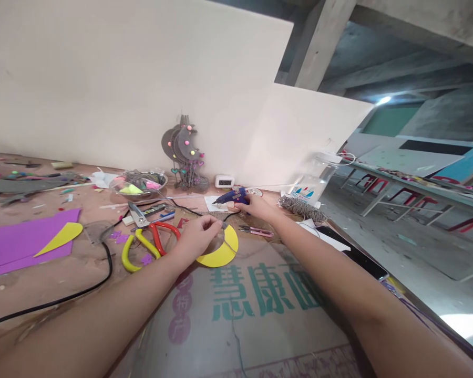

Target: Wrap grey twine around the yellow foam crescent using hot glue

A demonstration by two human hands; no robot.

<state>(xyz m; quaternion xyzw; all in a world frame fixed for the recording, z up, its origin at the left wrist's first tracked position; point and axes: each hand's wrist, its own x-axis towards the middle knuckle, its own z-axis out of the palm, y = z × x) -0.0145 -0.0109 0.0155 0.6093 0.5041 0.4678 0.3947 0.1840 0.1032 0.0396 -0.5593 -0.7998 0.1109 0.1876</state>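
The printed cardboard sheet is lying nearest. Just above it the left hand is pinching the yellow crescent at its upper edge — the right hand, behind the crescent, is gripping the blue glue gun. Scissors are lying left of the crescent.

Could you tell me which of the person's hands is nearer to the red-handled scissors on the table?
Left. The left hand sits just beside the red-handled scissors, holding a yellow crescent; the right hand is farther off, on the glue gun.
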